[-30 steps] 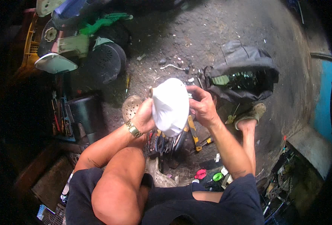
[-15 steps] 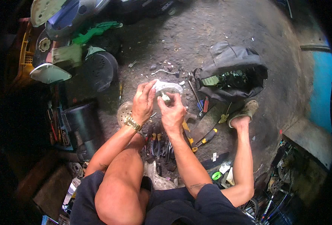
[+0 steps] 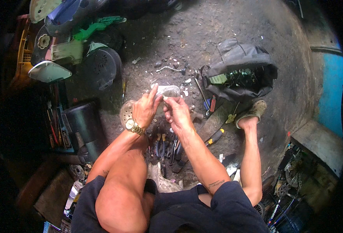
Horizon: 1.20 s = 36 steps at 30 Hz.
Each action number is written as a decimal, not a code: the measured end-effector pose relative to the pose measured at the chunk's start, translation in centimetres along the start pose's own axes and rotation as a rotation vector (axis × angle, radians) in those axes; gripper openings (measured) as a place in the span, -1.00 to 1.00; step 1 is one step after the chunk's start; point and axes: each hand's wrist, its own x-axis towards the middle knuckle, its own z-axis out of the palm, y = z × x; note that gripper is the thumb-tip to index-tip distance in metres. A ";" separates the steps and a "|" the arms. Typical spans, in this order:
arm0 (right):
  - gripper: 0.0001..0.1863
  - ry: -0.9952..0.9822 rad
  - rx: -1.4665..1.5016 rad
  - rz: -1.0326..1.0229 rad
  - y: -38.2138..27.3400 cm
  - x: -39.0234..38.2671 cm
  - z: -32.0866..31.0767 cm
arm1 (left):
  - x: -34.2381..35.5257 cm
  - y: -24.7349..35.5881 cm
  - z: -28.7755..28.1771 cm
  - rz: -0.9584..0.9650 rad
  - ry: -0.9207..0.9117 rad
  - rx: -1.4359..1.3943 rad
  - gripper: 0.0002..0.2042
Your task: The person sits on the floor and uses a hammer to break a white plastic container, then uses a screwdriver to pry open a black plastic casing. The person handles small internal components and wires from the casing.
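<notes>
A white cover is just beyond the person's fingertips, above the floor. The left hand appears to pinch its left edge, index finger stretched out; the right hand has thumb and fingertip drawn together at the near edge, but what they grip cannot be told. The work seems unfinished, since both hands are on the cover; what is done or left is unclear. Pliers and an open dark bag lie around. No brand or writing is readable; the watch dial is too small.
</notes>
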 end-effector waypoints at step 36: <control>-0.59 0.154 -1.011 -0.439 14.9 -7.4 -12.0 | 4.6 -10.0 -0.6 0.155 0.244 0.074 -0.70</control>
